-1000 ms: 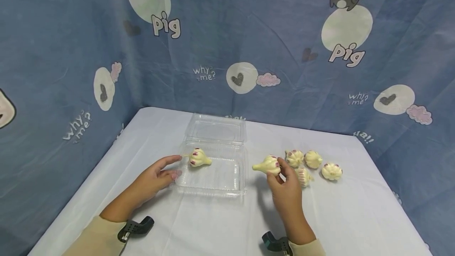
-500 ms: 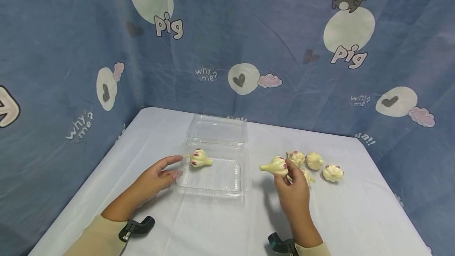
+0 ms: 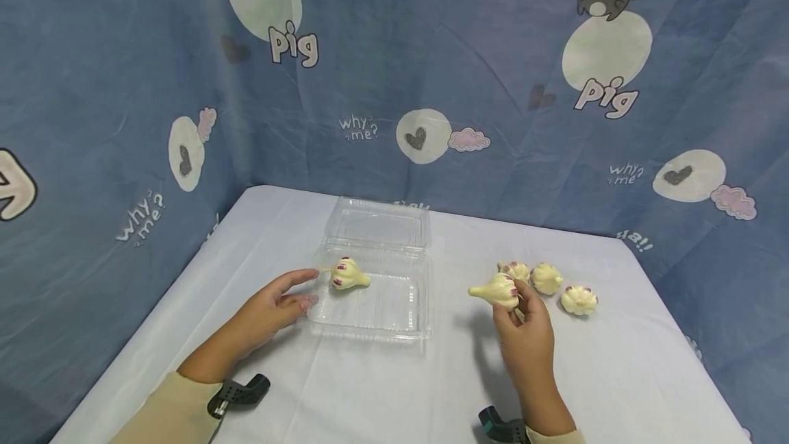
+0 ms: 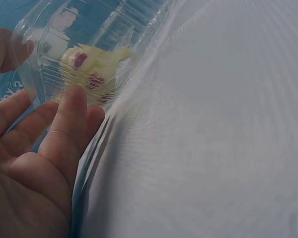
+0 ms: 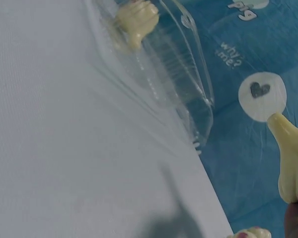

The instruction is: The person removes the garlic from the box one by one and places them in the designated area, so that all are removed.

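In the head view, a clear plastic clamshell container [image 3: 370, 300] lies with its lid folded back. One cream garlic bulb [image 3: 349, 274] with purple streaks sits in its left part. My left hand [image 3: 271, 307] is at the container's left side, index finger and thumb spread apart. Its fingertips reach the ribbed wall [image 4: 49, 74] in the left wrist view. My right hand [image 3: 527, 334] pinches a second garlic bulb [image 3: 498, 291] by its round end, above the table right of the container. That bulb's stem points left; in the right wrist view the garlic bulb [image 5: 293, 158] is partly cut off.
Several more garlic bulbs lie on the white tablecloth at right: one [image 3: 546, 279] behind my right hand, one [image 3: 579, 300] farther right, others partly hidden by the held bulb. A blue patterned cloth [image 3: 394, 53] walls off the table's back and sides.
My right hand has moved to the right with its garlic bulb, away from the container and in front of the loose bulbs. The left hand and the container stay in place.
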Action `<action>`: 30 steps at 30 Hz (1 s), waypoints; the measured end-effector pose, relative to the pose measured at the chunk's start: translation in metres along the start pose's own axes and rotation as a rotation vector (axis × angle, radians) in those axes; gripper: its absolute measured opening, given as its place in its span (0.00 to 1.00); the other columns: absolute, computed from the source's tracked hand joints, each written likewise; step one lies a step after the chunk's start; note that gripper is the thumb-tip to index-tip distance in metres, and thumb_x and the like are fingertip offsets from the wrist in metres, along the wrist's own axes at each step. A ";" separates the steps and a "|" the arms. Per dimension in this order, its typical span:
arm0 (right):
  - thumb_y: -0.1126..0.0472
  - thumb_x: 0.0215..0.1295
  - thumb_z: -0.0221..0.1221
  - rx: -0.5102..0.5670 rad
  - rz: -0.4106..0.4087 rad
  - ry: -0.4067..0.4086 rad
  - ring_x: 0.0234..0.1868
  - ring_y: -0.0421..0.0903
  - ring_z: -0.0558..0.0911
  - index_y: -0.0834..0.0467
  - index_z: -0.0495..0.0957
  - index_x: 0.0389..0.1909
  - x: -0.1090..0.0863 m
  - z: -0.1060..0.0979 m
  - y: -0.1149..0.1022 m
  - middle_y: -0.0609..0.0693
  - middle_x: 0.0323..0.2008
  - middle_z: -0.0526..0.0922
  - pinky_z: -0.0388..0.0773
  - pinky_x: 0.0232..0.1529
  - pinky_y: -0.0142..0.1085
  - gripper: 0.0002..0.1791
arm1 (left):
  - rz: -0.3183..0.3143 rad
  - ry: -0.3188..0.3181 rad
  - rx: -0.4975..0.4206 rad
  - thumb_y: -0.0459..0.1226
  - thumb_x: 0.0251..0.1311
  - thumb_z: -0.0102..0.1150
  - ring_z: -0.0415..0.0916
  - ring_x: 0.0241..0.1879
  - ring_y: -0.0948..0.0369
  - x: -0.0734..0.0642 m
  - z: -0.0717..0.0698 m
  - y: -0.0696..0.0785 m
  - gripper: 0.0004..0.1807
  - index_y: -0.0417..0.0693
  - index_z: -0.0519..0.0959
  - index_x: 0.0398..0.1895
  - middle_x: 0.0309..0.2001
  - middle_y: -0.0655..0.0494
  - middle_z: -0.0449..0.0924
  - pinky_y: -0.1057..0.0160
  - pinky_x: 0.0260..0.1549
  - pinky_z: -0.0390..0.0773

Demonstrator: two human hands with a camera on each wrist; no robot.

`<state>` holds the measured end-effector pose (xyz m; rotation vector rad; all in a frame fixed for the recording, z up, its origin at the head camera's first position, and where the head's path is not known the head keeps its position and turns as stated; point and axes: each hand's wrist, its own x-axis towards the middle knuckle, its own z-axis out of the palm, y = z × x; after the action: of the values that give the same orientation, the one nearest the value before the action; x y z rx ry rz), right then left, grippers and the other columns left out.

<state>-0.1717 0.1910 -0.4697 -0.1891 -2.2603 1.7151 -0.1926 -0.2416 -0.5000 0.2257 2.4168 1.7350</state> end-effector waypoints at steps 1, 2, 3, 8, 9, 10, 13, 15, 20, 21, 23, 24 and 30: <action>0.68 0.72 0.62 -0.001 0.002 0.004 0.69 0.51 0.74 0.62 0.65 0.76 0.000 -0.001 0.000 0.61 0.67 0.74 0.73 0.54 0.15 0.33 | 0.000 -0.006 -0.001 0.43 0.74 0.63 0.72 0.69 0.46 0.000 0.000 0.000 0.34 0.51 0.65 0.78 0.80 0.46 0.59 0.66 0.52 0.81; 0.68 0.72 0.62 -0.004 0.003 0.010 0.68 0.50 0.75 0.62 0.65 0.76 0.000 -0.003 0.001 0.61 0.66 0.74 0.73 0.53 0.15 0.33 | 0.003 -0.012 -0.002 0.43 0.74 0.63 0.72 0.70 0.46 0.000 -0.001 0.000 0.34 0.50 0.65 0.79 0.81 0.45 0.59 0.66 0.52 0.80; 0.69 0.72 0.62 -0.006 0.005 0.019 0.67 0.50 0.75 0.62 0.65 0.76 -0.001 -0.004 0.002 0.61 0.66 0.75 0.74 0.53 0.15 0.33 | 0.009 -0.023 -0.009 0.43 0.74 0.63 0.71 0.70 0.45 0.000 -0.001 0.000 0.34 0.49 0.64 0.79 0.81 0.45 0.58 0.66 0.52 0.80; 0.69 0.71 0.62 0.005 0.008 0.043 0.61 0.45 0.78 0.63 0.66 0.75 0.002 -0.011 0.003 0.61 0.64 0.76 0.77 0.52 0.18 0.33 | 0.017 -0.041 -0.034 0.41 0.74 0.63 0.72 0.69 0.45 -0.001 -0.001 0.000 0.34 0.49 0.64 0.79 0.81 0.43 0.57 0.67 0.52 0.80; 0.69 0.71 0.62 0.012 0.008 0.042 0.61 0.46 0.79 0.63 0.66 0.75 0.004 -0.012 0.003 0.61 0.64 0.76 0.78 0.52 0.19 0.33 | 0.015 -0.037 -0.034 0.41 0.74 0.63 0.73 0.69 0.46 -0.001 -0.001 0.000 0.34 0.50 0.64 0.79 0.81 0.44 0.57 0.67 0.52 0.80; 0.69 0.71 0.62 0.018 0.008 0.041 0.61 0.46 0.79 0.63 0.66 0.75 0.005 -0.013 0.003 0.61 0.64 0.76 0.78 0.52 0.19 0.33 | 0.011 -0.031 -0.027 0.40 0.74 0.63 0.74 0.69 0.48 -0.002 0.000 0.000 0.33 0.51 0.64 0.79 0.81 0.44 0.57 0.68 0.52 0.80; 0.69 0.71 0.62 0.014 0.004 0.046 0.66 0.51 0.77 0.63 0.66 0.75 0.008 -0.017 0.003 0.61 0.66 0.74 0.76 0.53 0.17 0.33 | 0.008 -0.018 -0.010 0.40 0.74 0.63 0.76 0.67 0.54 -0.002 0.000 0.000 0.33 0.52 0.65 0.79 0.81 0.44 0.58 0.67 0.51 0.81; 0.70 0.71 0.62 0.018 -0.001 0.055 0.69 0.52 0.75 0.64 0.66 0.75 0.009 -0.020 0.004 0.61 0.68 0.73 0.74 0.54 0.16 0.33 | 0.013 -0.017 -0.004 0.39 0.74 0.62 0.77 0.65 0.58 -0.001 0.000 0.001 0.33 0.51 0.65 0.79 0.80 0.43 0.59 0.67 0.51 0.81; 0.68 0.72 0.62 -0.019 -0.005 0.070 0.72 0.53 0.72 0.64 0.65 0.76 0.011 -0.028 0.005 0.62 0.71 0.71 0.72 0.54 0.15 0.33 | 0.034 -0.025 -0.022 0.38 0.74 0.62 0.77 0.64 0.61 -0.002 -0.002 0.000 0.33 0.49 0.64 0.79 0.80 0.41 0.58 0.68 0.50 0.81; 0.67 0.72 0.62 -0.032 -0.002 0.074 0.73 0.53 0.72 0.64 0.65 0.76 0.011 -0.030 0.005 0.62 0.72 0.71 0.72 0.54 0.14 0.33 | 0.034 -0.023 -0.029 0.38 0.74 0.62 0.77 0.64 0.59 -0.002 -0.002 0.000 0.33 0.49 0.64 0.79 0.80 0.41 0.58 0.68 0.50 0.81; 0.66 0.72 0.62 -0.057 0.002 0.081 0.73 0.54 0.71 0.63 0.64 0.76 0.012 -0.034 0.005 0.62 0.72 0.70 0.71 0.55 0.15 0.34 | 0.040 -0.026 -0.037 0.38 0.74 0.63 0.77 0.65 0.56 -0.003 -0.002 0.000 0.33 0.49 0.65 0.79 0.80 0.41 0.58 0.68 0.50 0.81; 0.65 0.72 0.62 -0.072 0.005 0.085 0.74 0.54 0.71 0.63 0.64 0.77 0.012 -0.036 0.006 0.61 0.73 0.70 0.71 0.56 0.15 0.34 | 0.044 -0.030 -0.039 0.38 0.74 0.62 0.77 0.66 0.54 -0.003 -0.002 0.000 0.33 0.48 0.64 0.79 0.80 0.40 0.58 0.68 0.50 0.81; 0.64 0.72 0.63 -0.140 0.003 0.098 0.76 0.53 0.69 0.61 0.64 0.78 0.014 -0.048 0.008 0.59 0.76 0.66 0.70 0.59 0.17 0.35 | 0.051 -0.038 -0.057 0.37 0.74 0.62 0.75 0.67 0.46 -0.002 -0.002 0.000 0.33 0.47 0.64 0.78 0.80 0.40 0.57 0.68 0.50 0.81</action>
<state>-0.1709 0.2409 -0.4637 -0.2998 -2.3084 1.5149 -0.1907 -0.2437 -0.4997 0.3133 2.3515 1.8015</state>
